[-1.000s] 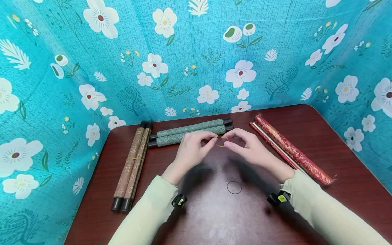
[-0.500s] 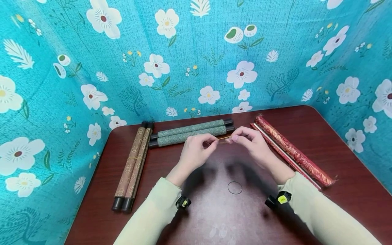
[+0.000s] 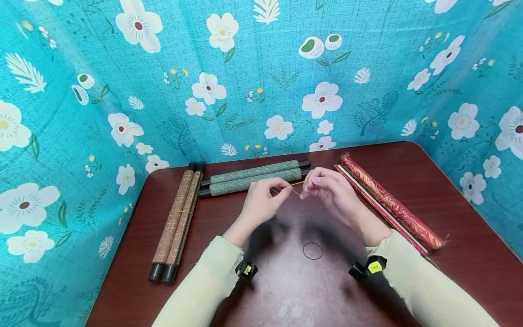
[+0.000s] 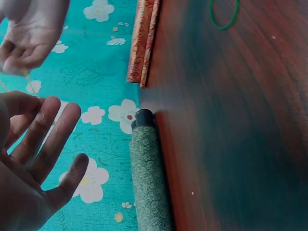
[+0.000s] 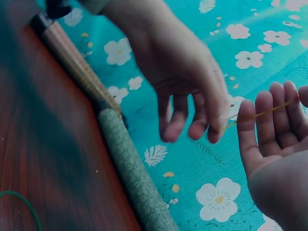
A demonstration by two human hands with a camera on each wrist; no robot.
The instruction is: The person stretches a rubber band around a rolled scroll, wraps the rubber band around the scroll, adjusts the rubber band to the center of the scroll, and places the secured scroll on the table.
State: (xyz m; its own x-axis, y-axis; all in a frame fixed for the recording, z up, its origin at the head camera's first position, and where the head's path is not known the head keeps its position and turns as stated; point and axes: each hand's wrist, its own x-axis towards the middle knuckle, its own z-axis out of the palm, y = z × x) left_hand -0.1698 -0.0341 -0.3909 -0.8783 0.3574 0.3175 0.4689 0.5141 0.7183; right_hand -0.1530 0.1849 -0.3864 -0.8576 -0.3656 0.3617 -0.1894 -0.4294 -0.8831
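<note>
Head view: left hand [image 3: 260, 200] pinches a rubber band [image 5: 260, 114] stretched to the curled fingers of the right hand [image 3: 333, 193]; pinched or hooked there, cannot tell; green rolls [image 3: 253, 172] lie beyond the grip; a slipping fingertip could fling the band loose.

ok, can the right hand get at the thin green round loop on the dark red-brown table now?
Probably yes: nothing covers the loop, though the right hand pinches a thin yellow band and would likely need to release it first.
</note>
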